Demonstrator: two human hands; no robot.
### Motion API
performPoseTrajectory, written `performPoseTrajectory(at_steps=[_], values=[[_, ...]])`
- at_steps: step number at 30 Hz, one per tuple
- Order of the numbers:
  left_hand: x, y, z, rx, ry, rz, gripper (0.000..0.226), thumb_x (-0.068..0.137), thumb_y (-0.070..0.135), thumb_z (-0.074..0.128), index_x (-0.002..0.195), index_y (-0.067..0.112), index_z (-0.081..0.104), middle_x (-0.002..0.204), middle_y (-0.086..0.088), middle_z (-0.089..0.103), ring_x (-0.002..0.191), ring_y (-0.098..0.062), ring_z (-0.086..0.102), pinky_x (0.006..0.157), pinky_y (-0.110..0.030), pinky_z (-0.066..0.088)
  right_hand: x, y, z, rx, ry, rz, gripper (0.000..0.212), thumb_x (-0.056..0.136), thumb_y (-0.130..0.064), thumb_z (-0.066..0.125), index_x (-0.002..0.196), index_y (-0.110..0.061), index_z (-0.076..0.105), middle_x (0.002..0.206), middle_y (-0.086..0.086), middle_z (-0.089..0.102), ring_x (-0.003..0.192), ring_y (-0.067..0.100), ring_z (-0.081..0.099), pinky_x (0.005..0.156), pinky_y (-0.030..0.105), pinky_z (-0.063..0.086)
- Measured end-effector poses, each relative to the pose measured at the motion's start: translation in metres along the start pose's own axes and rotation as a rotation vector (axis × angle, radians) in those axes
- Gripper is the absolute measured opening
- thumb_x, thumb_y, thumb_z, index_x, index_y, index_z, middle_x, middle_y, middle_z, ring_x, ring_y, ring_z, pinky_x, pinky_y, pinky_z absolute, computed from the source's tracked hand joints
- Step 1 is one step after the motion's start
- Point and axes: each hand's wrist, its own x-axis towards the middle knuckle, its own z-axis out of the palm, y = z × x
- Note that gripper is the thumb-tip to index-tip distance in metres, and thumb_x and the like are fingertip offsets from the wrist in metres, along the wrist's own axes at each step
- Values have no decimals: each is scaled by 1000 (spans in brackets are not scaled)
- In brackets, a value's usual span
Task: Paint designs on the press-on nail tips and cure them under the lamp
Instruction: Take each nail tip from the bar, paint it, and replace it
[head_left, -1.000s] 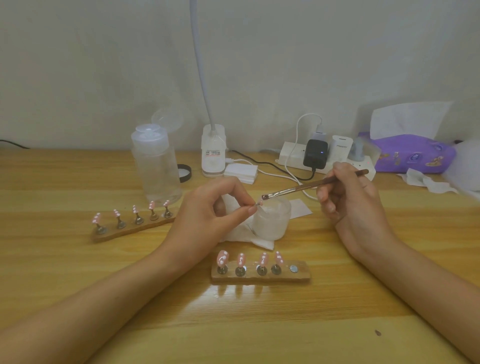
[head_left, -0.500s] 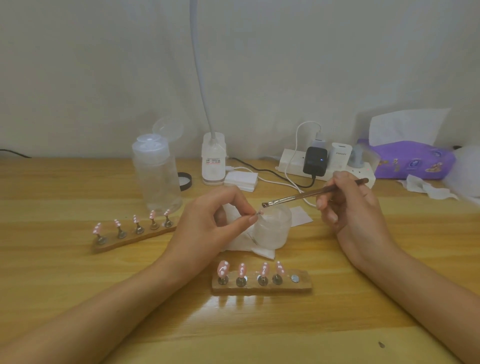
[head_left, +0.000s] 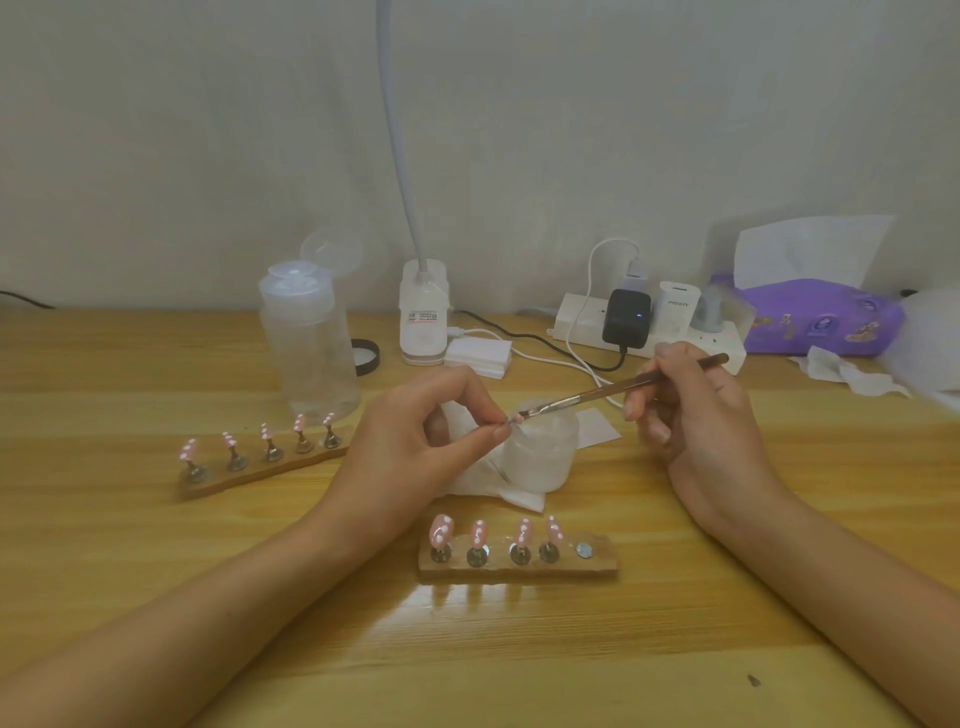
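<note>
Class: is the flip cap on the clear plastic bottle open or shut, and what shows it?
Open. The flip cap stands raised behind the top of the clear plastic bottle, leaving the top disc uncovered.

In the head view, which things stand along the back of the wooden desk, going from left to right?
Clear plastic bottle → black round lid → white lamp base → white power strip → purple tissue pack.
</note>
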Motion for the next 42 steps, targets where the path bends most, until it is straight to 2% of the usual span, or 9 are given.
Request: performPoseTrajectory(at_steps=[13, 16, 22, 26, 30, 33, 37, 42], values=[[-1, 0, 0, 9, 8, 15, 12, 83, 25, 76, 79, 31, 67, 62, 17, 54, 54, -5, 42, 56, -12, 39, -1, 1, -1, -17, -63, -19, 31, 103, -28, 47, 76, -16, 56, 55, 5, 62, 35, 9, 36, 37, 17, 31], [-1, 0, 0, 25, 14, 15, 12, 83, 24, 76, 79, 30, 67, 60, 18, 52, 54, -6, 42, 57, -13, 40, 0, 2, -1, -33, -23, 3, 30, 103, -25, 47, 76, -14, 54, 53, 5, 62, 34, 8, 35, 37, 16, 30], [-1, 0, 0, 19, 13, 6, 9, 82, 26, 75, 80, 30, 67, 60, 15, 51, 55, -14, 44, 60, -22, 44, -1, 1, 0, -15, -64, -45, 31, 103, -25, 47, 75, -16, 57, 55, 6, 63, 35, 10, 36, 38, 17, 32], [-1, 1, 0, 7, 19, 5, 8, 81, 29, 75, 79, 30, 67, 61, 12, 52, 57, -18, 46, 61, -18, 43, 0, 2, -1, -30, -12, -16, 30, 103, -23, 47, 75, -14, 55, 53, 7, 62, 34, 9, 35, 37, 17, 30], [-1, 2, 0, 13, 12, 10, 11, 82, 23, 77, 79, 29, 67, 65, 13, 55, 57, -19, 47, 60, -18, 42, -1, 0, 0, 14, -52, -60, 33, 103, -25, 47, 72, -19, 57, 54, 6, 62, 35, 10, 35, 38, 17, 31], [-1, 1, 0, 4, 19, 8, 13, 82, 21, 78, 78, 28, 67, 67, 9, 57, 57, -19, 47, 60, -15, 42, -1, 2, 1, -31, -34, -31, 33, 103, -23, 47, 73, -16, 56, 53, 7, 62, 34, 10, 34, 37, 17, 30], [-1, 1, 0, 9, 10, 2, 12, 82, 22, 77, 79, 28, 68, 65, 18, 56, 56, -17, 48, 59, -14, 42, 0, 1, -1, 5, -15, -35, 30, 103, -24, 47, 75, -16, 54, 52, 6, 61, 34, 10, 33, 37, 18, 30], [-1, 2, -1, 24, 2, 2, 12, 83, 22, 77, 80, 28, 68, 71, 28, 60, 51, -6, 41, 55, -11, 38, -1, 2, 0, -40, -36, -40, 31, 103, -23, 47, 75, -14, 55, 53, 6, 61, 35, 10, 34, 38, 18, 30]])
